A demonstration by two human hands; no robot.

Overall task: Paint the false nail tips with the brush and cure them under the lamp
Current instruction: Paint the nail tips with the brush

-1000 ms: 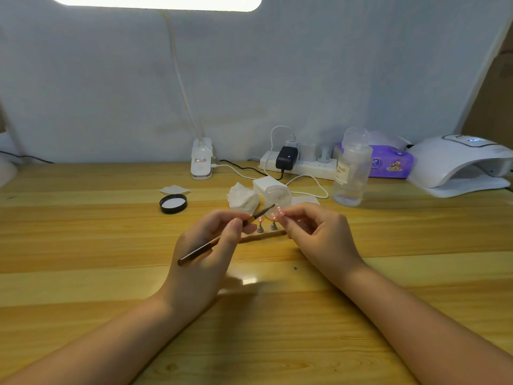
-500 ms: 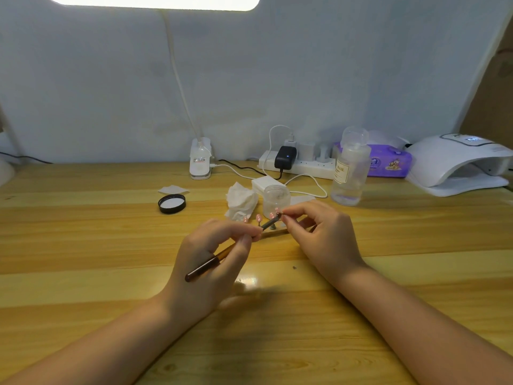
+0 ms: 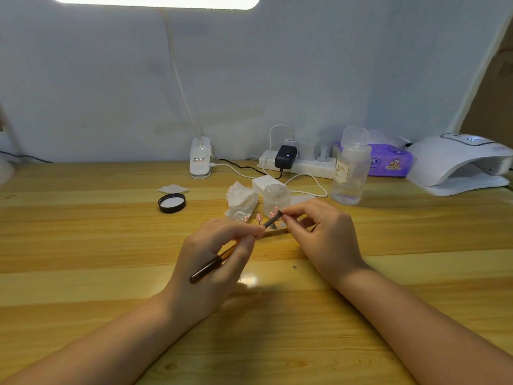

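i see left hand (image 3: 211,262) grip pinching the brush (image 3: 236,247); right hand (image 3: 323,232) grip pinching its tip end, above pink nail tips (image 3: 258,217) on the worktop (image 3: 83,245); curing lamp (image 3: 455,162) far right.

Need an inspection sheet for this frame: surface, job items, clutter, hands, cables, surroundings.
Surface: wooden table, glare patch near the left wrist.
Job's things: brush; pink nail tips on small stands; white curing lamp at far right, display lit.
Clutter: black lid, crumpled tissue, clear jar, clear bottle, purple wipes pack, small pad.
Hands: left hand grips the brush; right hand pinches near the brush tip, what it holds unclear.
Cables: white cable and black adapter at the power strip.
Surroundings: white backdrop, overhead light panel.
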